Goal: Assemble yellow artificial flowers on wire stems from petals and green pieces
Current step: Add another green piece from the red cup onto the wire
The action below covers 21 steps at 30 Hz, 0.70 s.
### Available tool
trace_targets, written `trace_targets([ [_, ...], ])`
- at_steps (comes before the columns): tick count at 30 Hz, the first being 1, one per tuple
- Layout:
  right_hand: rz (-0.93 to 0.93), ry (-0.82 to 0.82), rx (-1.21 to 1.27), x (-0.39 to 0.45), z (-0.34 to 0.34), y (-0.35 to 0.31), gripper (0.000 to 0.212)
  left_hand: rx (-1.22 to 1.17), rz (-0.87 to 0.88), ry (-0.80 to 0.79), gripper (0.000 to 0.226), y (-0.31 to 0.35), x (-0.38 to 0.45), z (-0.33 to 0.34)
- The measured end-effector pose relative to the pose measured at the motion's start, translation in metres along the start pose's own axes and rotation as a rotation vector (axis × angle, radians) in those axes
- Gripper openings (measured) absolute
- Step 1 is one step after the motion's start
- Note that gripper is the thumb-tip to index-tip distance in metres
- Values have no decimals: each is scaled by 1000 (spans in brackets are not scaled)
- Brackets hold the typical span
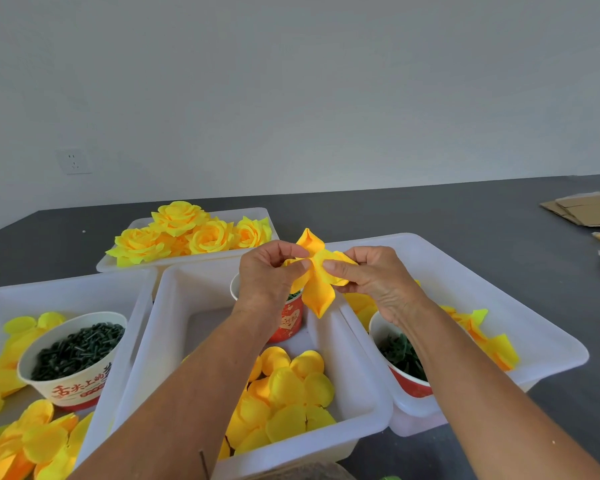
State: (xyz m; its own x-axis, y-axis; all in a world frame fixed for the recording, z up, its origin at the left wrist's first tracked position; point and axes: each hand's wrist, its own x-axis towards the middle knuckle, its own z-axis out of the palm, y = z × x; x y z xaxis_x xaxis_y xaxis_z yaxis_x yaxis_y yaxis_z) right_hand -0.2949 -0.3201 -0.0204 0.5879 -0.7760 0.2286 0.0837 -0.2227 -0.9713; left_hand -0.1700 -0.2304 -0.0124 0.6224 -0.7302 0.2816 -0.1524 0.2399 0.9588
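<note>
Nearest, the middle white plastic tray (357, 393) holds a heap of loose round yellow fabric petals (284, 393). It is one of four such trays. Three paper bowls are visible: one (71, 362) at left full of dark green pieces, two partly hidden behind the arms. Above the middle tray, the left hand (269, 271) and right hand (371, 271) pinch a yellow petal cluster (317, 282). Farther, four finished yellow fabric roses (187, 233) fill the far tray (257, 216). Flattened cardboard (582, 209) lies far right.
</note>
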Motion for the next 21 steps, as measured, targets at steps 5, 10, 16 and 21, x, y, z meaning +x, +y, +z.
trace_targets([
  [5,-23,68,-23,1,2,-1,29,74,36,-85,9,1,-3,1],
  [10,-2,86,-33,3,1,0,41,172,52,-188,17,0,-5,3],
  [16,50,-64,170,2,1,-3,55,-62,-28,-236,14,3,-6,2],
  [21,45,-15,258,4,-4,-7,46,-147,-66,-84,17,8,-1,-2],
])
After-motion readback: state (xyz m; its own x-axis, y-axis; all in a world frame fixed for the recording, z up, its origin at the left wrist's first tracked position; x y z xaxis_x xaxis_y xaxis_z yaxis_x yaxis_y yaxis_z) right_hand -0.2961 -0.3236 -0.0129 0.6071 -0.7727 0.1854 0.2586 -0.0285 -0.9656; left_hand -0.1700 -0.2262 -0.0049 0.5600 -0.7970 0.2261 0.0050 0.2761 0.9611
